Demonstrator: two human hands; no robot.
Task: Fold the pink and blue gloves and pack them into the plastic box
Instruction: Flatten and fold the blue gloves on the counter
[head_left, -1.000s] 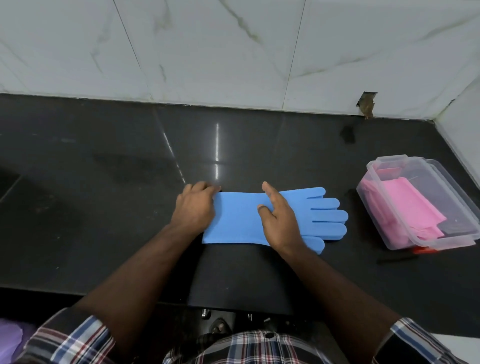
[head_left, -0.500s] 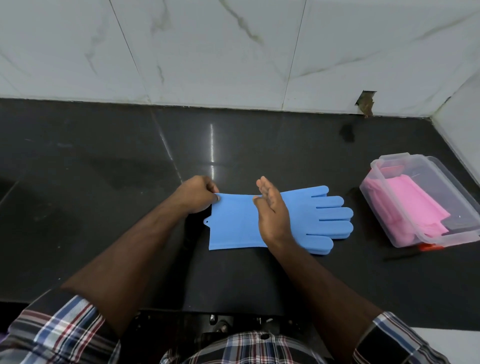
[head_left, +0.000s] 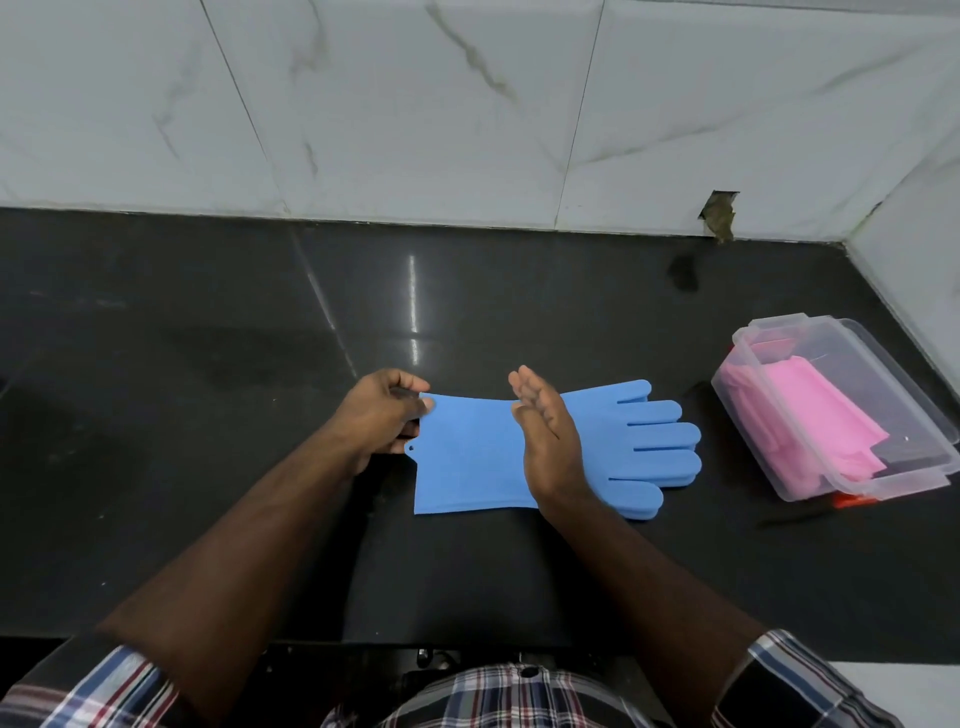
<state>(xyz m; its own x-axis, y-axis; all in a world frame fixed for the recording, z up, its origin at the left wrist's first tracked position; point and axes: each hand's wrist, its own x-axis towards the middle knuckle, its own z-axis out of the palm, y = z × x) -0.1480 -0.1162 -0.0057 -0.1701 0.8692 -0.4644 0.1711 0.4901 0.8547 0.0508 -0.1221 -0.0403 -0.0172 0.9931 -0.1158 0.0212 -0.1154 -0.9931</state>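
The blue gloves (head_left: 472, 457) lie stacked flat on the black counter (head_left: 208, 364), fingers pointing right. My left hand (head_left: 382, 415) pinches the cuff edge at its far left corner and lifts it slightly. My right hand (head_left: 548, 441) stands on its edge across the middle of the gloves, fingers straight and together, pressing down like a blade. The clear plastic box (head_left: 935, 478) sits open at the right. Folded pink gloves (head_left: 815, 415) lie inside it.
A white marble wall runs along the back and the right corner. A dark slim object with an orange piece (head_left: 810, 514) lies just in front of the box. The counter's front edge is near my body.
My left hand went from lying flat on the cuff to pinching its corner. My right hand turned from flat palm to standing on its edge across the gloves.
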